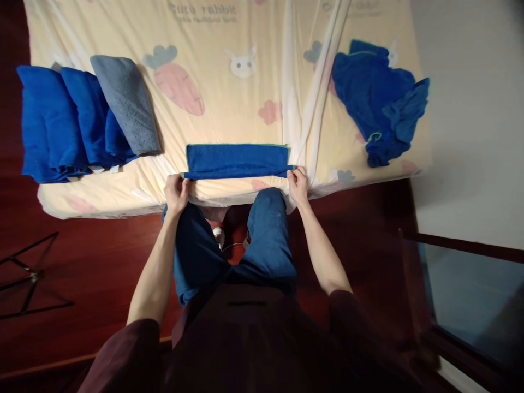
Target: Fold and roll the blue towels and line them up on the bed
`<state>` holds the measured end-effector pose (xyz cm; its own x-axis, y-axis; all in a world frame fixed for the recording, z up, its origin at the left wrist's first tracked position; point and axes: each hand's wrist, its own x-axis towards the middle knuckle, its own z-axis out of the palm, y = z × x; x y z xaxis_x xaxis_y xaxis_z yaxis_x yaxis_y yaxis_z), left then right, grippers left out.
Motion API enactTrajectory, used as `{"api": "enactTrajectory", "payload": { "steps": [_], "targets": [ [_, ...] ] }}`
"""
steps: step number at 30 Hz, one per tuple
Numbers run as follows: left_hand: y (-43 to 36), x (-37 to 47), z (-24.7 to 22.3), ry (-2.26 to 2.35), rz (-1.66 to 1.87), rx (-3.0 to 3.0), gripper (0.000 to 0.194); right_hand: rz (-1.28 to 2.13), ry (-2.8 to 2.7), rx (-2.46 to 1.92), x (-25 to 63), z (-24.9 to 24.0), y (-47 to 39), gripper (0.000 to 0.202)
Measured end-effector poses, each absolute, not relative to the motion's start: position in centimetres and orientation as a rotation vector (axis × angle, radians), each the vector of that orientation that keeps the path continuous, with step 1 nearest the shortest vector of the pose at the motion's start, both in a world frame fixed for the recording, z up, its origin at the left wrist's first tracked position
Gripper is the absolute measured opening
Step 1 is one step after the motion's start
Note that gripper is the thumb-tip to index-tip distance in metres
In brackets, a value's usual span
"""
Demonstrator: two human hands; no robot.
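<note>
A blue towel (238, 158) with thin green edging lies as a narrow strip near the front edge of the bed, its near edge turned over. At its left corner my left hand (177, 191) is closed, pinching the turned edge. My right hand (298, 183) pinches the opposite corner, so the near edge is drawn straight between them. To the right, a crumpled heap of blue towels (379, 101) with green trim rests on the sheet. On the left sit several rolled or folded blue towels (51, 125), with a grey towel roll (126, 106) leaning against them.
The bed's cream sheet (229, 120) is printed with carrots and rabbits, and wrinkled at right of centre. My knees are against the bed's front. A black metal stand (33, 275) is on the dark red floor at left. A pale wall (470, 120) borders the right side.
</note>
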<state>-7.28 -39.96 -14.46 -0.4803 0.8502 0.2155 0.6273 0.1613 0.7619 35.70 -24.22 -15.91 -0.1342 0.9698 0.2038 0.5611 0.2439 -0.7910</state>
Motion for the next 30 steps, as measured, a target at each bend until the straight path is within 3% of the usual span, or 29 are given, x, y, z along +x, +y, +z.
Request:
{"api": "enactTrajectory", "payload": {
  "steps": [5,14,22,30],
  "targets": [
    [-39.9,-6.8,-14.4,2.126,1.324,1.276,0.047,0.743,-1.728,-1.417,35.6,-15.8,-24.2,0.055],
    [-39.9,-6.9,-14.3,2.192,1.314,1.241,0.051,0.75,-1.703,-1.405,35.9,-16.5,-23.9,0.049],
    [-40.9,-6.2,-13.4,2.182,1.275,1.635,0.043,0.9,-1.577,-1.311,36.7,-17.0,-23.5,0.045],
    [-40.4,-6.3,-13.1,1.945,0.912,1.855,0.067,0.724,-2.032,-1.203,36.0,-14.0,-26.0,0.049]
  ]
}}
